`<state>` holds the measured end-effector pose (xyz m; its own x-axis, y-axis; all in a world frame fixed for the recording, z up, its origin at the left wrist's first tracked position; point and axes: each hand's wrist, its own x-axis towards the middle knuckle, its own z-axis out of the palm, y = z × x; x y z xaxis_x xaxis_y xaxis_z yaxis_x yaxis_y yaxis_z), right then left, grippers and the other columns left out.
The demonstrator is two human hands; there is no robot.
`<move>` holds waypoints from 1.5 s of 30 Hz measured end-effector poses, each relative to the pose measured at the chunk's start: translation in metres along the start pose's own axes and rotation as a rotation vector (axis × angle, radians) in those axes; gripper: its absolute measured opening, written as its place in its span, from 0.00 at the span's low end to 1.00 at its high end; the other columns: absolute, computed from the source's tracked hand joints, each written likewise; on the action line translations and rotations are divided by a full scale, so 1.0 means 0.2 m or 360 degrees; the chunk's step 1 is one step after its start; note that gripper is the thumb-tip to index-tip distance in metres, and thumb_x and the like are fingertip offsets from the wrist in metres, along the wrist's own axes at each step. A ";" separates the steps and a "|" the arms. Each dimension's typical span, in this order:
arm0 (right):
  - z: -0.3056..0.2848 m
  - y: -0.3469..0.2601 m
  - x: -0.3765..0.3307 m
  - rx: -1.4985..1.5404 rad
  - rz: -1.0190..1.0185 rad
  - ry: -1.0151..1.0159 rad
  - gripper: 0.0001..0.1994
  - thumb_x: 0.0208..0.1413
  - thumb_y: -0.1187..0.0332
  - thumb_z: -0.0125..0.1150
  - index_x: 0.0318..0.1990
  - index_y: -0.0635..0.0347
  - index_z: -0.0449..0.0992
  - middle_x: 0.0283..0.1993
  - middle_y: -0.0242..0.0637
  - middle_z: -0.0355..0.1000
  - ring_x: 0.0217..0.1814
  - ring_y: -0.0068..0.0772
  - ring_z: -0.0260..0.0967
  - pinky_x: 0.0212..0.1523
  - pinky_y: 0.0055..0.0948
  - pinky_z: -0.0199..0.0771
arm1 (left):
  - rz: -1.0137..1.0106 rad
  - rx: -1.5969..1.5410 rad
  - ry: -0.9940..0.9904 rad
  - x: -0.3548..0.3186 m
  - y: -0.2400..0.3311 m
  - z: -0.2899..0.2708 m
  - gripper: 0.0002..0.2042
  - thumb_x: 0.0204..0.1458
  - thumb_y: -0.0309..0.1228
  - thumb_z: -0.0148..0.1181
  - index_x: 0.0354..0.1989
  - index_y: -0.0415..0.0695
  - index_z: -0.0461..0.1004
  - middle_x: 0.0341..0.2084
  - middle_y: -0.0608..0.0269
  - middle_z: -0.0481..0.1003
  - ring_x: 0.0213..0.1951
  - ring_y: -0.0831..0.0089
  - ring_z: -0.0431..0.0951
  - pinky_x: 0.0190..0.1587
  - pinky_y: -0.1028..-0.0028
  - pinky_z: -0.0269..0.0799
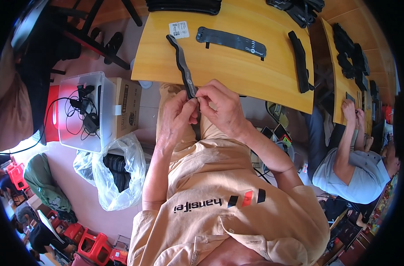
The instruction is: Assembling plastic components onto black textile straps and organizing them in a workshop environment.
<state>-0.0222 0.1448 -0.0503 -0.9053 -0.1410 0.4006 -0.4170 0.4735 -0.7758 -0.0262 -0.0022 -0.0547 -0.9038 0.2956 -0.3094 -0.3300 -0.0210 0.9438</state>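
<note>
A narrow black-and-grey strap runs from the table's near edge toward its far left, and its near end is between my hands. My left hand is closed on that end, with the thumb on top. From the other side, my right hand pinches the same end with thumb and forefinger. What the fingertips do at the very tip is partly hidden. Beyond the hands, a wider dark grey band lies flat on the wooden table. A white printed label lies by the strap's far end.
Another black strap lies near the table's right edge, and black bundles sit along the far edge. At left stand a clear plastic bin with cables and a cardboard box. A co-worker sits at the right.
</note>
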 end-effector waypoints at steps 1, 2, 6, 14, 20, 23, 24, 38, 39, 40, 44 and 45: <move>0.00 -0.01 0.00 -0.0021 -0.0028 -0.0009 0.08 0.41 0.85 0.57 0.31 0.66 0.71 0.29 0.39 0.67 0.27 0.36 0.70 0.26 0.27 0.72 | 0.0001 -0.0001 0.0001 0.00 0.00 0.00 0.08 0.54 0.30 0.46 0.29 0.38 0.69 0.17 0.68 0.66 0.19 0.83 0.66 0.22 0.83 0.64; 0.00 -0.01 0.01 -0.0042 -0.0056 -0.0018 0.08 0.41 0.85 0.56 0.30 0.65 0.71 0.29 0.40 0.67 0.27 0.36 0.70 0.25 0.28 0.71 | -0.0014 -0.0018 0.0003 0.00 -0.01 -0.01 0.08 0.54 0.30 0.46 0.29 0.38 0.69 0.17 0.68 0.66 0.19 0.83 0.66 0.22 0.82 0.64; 0.02 0.00 -0.02 -0.0185 -0.0187 -0.0042 0.09 0.39 0.84 0.57 0.30 0.65 0.70 0.29 0.40 0.67 0.27 0.38 0.69 0.25 0.29 0.70 | -0.0146 -0.0100 0.0066 0.01 -0.01 0.00 0.08 0.50 0.28 0.46 0.24 0.39 0.69 0.15 0.69 0.66 0.19 0.83 0.66 0.21 0.83 0.63; 0.03 -0.01 -0.03 -0.0456 -0.0384 -0.0120 0.13 0.36 0.82 0.61 0.33 0.65 0.68 0.30 0.39 0.65 0.28 0.40 0.66 0.27 0.33 0.69 | -0.0035 0.0374 0.0308 0.02 -0.10 0.01 0.09 0.45 0.28 0.44 0.19 0.34 0.65 0.11 0.59 0.61 0.19 0.76 0.64 0.22 0.72 0.59; 0.04 0.01 -0.04 -0.0331 -0.0329 -0.0105 0.11 0.37 0.82 0.60 0.31 0.65 0.68 0.29 0.40 0.65 0.27 0.41 0.66 0.26 0.33 0.68 | 0.0016 0.0158 0.0365 0.01 -0.11 0.04 0.09 0.44 0.28 0.44 0.20 0.34 0.64 0.13 0.60 0.60 0.20 0.76 0.61 0.23 0.73 0.57; 0.05 0.02 -0.04 -0.0227 -0.0205 -0.0121 0.10 0.37 0.83 0.59 0.30 0.65 0.68 0.29 0.41 0.65 0.27 0.41 0.66 0.26 0.33 0.68 | 0.0021 0.0135 0.0378 -0.01 -0.10 0.05 0.08 0.44 0.27 0.44 0.21 0.34 0.65 0.13 0.60 0.61 0.20 0.77 0.61 0.23 0.74 0.57; 0.05 0.03 -0.04 -0.0227 -0.0205 -0.0121 0.10 0.37 0.83 0.59 0.30 0.65 0.68 0.29 0.41 0.65 0.27 0.41 0.66 0.26 0.33 0.68 | 0.0021 0.0124 0.0374 -0.01 -0.10 0.05 0.08 0.44 0.27 0.44 0.21 0.34 0.66 0.13 0.61 0.61 0.20 0.77 0.61 0.23 0.74 0.58; 0.00 -0.01 -0.02 -0.0871 -0.0739 -0.0259 0.09 0.39 0.77 0.56 0.32 0.68 0.70 0.29 0.37 0.61 0.31 0.30 0.67 0.24 0.21 0.72 | -0.0108 0.0011 0.0343 0.00 -0.05 0.04 0.08 0.47 0.26 0.44 0.23 0.34 0.68 0.14 0.67 0.63 0.20 0.81 0.61 0.22 0.78 0.56; -0.01 -0.01 -0.02 -0.0872 -0.0737 -0.0257 0.09 0.39 0.77 0.56 0.32 0.68 0.70 0.29 0.37 0.61 0.31 0.30 0.67 0.24 0.21 0.72 | -0.0107 -0.0055 0.0318 -0.01 -0.05 0.04 0.09 0.47 0.26 0.44 0.22 0.35 0.68 0.14 0.69 0.63 0.20 0.82 0.60 0.22 0.79 0.55; -0.01 0.00 -0.03 -0.0849 -0.0685 -0.0331 0.12 0.38 0.78 0.59 0.34 0.69 0.71 0.32 0.39 0.64 0.31 0.34 0.68 0.26 0.25 0.73 | -0.0108 -0.0054 0.0318 -0.01 -0.05 0.04 0.09 0.47 0.26 0.44 0.22 0.35 0.68 0.14 0.69 0.63 0.20 0.82 0.60 0.22 0.79 0.55; 0.00 0.02 -0.03 -0.0818 -0.0603 -0.0450 0.15 0.36 0.79 0.62 0.36 0.70 0.71 0.36 0.43 0.67 0.31 0.38 0.70 0.29 0.29 0.73 | -0.0060 -0.0090 0.0343 0.01 -0.09 0.04 0.08 0.47 0.26 0.44 0.22 0.35 0.68 0.14 0.70 0.63 0.19 0.82 0.59 0.22 0.79 0.54; 0.00 0.03 -0.02 -0.0821 -0.0601 -0.0450 0.15 0.36 0.79 0.62 0.36 0.70 0.71 0.36 0.43 0.67 0.31 0.38 0.70 0.29 0.29 0.73 | -0.0044 -0.0104 0.0374 0.02 -0.10 0.04 0.08 0.47 0.26 0.44 0.21 0.35 0.67 0.14 0.69 0.62 0.19 0.82 0.59 0.22 0.79 0.55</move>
<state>-0.0204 0.1485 -0.0573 -0.7213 -0.5648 0.4008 -0.6793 0.6900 -0.2501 -0.0204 0.0077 -0.0737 -0.9302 0.0669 -0.3610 -0.3657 -0.0799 0.9273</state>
